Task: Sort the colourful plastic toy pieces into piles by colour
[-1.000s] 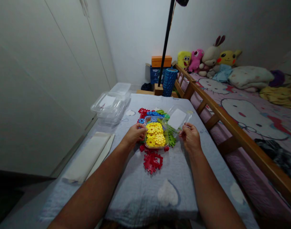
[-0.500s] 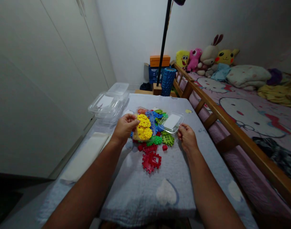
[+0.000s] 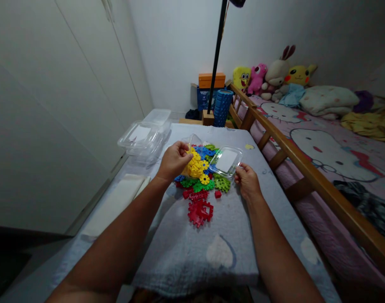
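Left hand [image 3: 175,160] pinches tilted clear tub [image 3: 193,139], yellow pieces [image 3: 197,166] spilling over the tabletop [image 3: 179,252] pile [image 3: 204,185]; right hand [image 3: 248,181] pinches clear lid [image 3: 226,162] beside it. Both likely light, flexy, slick: take rims.

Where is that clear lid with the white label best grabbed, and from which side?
I'd pinch the clear lid at its near right corner, from the right, as the right hand does: the rim looks thin, and yellow pieces crowd its left.
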Available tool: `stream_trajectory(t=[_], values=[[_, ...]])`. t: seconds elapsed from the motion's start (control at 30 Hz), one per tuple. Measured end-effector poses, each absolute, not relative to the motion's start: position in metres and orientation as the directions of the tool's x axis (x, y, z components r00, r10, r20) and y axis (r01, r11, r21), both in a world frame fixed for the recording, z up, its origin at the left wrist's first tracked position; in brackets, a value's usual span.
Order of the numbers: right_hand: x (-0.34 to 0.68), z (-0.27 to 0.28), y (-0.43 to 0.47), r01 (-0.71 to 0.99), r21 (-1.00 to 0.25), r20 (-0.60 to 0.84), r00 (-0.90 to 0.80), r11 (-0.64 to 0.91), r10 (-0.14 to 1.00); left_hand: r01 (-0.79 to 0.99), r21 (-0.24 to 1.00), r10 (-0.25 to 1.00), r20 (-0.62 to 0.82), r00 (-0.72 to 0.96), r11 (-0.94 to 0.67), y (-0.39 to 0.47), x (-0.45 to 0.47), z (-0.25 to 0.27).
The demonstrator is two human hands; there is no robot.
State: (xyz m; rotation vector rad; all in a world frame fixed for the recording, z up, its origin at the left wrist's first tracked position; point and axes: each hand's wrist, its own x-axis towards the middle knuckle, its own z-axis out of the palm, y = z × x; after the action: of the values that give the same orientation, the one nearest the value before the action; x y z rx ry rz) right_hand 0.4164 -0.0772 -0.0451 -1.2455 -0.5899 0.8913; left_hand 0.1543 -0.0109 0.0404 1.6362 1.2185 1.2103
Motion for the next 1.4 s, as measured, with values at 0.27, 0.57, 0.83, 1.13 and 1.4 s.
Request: stream_trajectory(t=[0.27, 0.57, 0.83, 1.13, 1.4], values=[[0.421, -0.038, -0.078, -0.274, -0.944, -0.041, 0.655, 0.186, 0.755, 0.583, 0.727, 0.931, 0.275, 0.238, -0.364, -0.019, 0.170, 0.059], [0.417, -0.032, -0.079, -0.280, -0.921, 0.009, 0.683, 0.273, 0.730, 0.750, 0.412, 0.844, 0.395, 0.364, -0.517, -0.036, 0.188, 0.055], [0.416, -0.029, -0.081, -0.357, -0.897, -0.040, 0.654, 0.261, 0.756, 0.763, 0.116, 0.686, 0.538, 0.490, -0.636, -0.035, 0.177, 0.033], [0.409, -0.018, -0.090, -0.443, -0.863, 0.031, 0.431, 0.242, 0.902, 0.497, 0.624, 0.751, 0.654, 0.090, -0.603, -0.041, 0.158, 0.033], [0.386, -0.011, -0.098, -0.482, -0.860, 0.090, 0.177, 0.167, 0.980, -0.203, 0.956, 0.977, 0.213, -0.026, -0.214, -0.049, 0.158, 0.027]])
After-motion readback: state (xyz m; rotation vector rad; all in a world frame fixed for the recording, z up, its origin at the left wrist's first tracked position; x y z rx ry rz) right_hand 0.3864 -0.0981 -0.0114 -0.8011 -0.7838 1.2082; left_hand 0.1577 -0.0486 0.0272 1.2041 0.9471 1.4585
